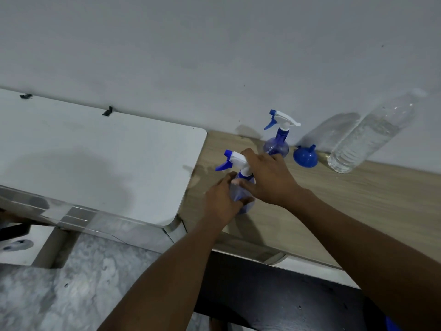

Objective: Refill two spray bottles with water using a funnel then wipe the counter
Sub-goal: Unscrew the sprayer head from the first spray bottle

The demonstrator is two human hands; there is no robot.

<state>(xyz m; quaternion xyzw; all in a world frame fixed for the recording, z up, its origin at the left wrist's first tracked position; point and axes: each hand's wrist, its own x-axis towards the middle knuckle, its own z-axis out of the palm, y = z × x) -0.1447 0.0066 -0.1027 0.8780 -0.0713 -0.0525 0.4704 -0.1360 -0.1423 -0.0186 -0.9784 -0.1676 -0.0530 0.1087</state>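
While the left grip [222, 199] is curled round the body of the near spray bottle [238, 193], the right grip [269, 180] is clamped over its trigger head [235, 160] just above. The two are stacked along the bottle's roughly upright long axis, so unscrewing is probably the step in hand. Behind-right of that bottle on the worktop [346, 199] stand the second spray bottle [276, 144], the funnel [305, 156] and, farthest, the water bottle [367, 137], all on the right grip's side.
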